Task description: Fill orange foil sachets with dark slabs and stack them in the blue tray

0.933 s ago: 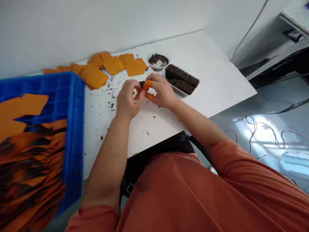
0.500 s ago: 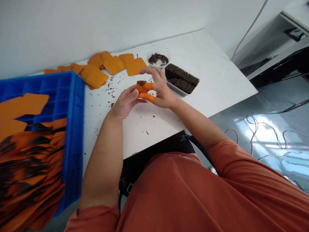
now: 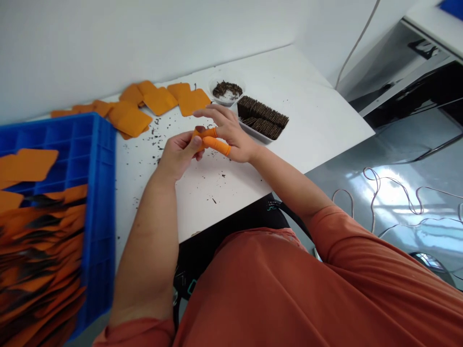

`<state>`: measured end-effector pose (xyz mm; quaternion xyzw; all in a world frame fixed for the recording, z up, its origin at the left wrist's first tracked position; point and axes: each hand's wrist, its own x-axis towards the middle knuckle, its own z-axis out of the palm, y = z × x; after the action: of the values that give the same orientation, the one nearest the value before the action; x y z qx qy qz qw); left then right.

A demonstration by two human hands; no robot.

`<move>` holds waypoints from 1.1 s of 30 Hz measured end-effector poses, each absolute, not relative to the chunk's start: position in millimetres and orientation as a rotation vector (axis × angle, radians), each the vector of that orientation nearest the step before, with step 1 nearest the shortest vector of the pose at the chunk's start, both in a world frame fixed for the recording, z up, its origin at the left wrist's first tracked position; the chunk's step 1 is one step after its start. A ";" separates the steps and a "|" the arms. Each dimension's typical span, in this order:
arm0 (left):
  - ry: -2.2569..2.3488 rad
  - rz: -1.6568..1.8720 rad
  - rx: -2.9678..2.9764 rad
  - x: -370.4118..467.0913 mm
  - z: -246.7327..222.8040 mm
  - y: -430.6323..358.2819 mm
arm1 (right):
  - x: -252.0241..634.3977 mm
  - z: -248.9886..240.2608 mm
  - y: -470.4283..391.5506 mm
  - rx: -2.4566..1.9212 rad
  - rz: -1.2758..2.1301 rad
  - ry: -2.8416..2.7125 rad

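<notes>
While L hand (image 3: 178, 153) grips, R hand (image 3: 233, 135) should go easy

Curled orange piece (image 3: 196, 132) is between them, above the white table (image 3: 197, 212). L thumb & fingers are clamped on it; R thumb & index, in 2 orange covers (image 3: 217, 145), touch its R side, can't tell if pinching. Best approach, prob.: steady L, light R, no creasing.

Snug orange finger cots (image 3: 217, 145) with rolled rims sheathe two digits of the right hand (image 3: 237, 137), right at the grip. Well below it, a plain rust-red shirt (image 3: 267, 289) has short sleeves (image 3: 334, 231); between, black cloth (image 3: 249, 216) shows small teal markings (image 3: 272, 208).
</notes>
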<state>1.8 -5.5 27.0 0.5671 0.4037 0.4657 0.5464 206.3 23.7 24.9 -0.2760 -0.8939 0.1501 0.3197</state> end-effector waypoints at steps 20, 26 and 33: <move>1.088 0.958 1.303 4.9 19.3 -7.7 | 304.3 66.3 100.1 -1.279 0.438 -2.463; 1.027 0.954 1.311 5.5 15.7 -8.1 | 309.5 32.3 107.7 -1.049 0.410 -2.323; 0.975 0.872 1.320 11.1 21.2 -13.1 | 310.5 48.0 96.5 -1.015 0.274 -2.140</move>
<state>11.1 -13.1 21.2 0.5689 0.4203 0.3760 0.5986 310.5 96.5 48.0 -0.3955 -0.8340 0.1069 0.3696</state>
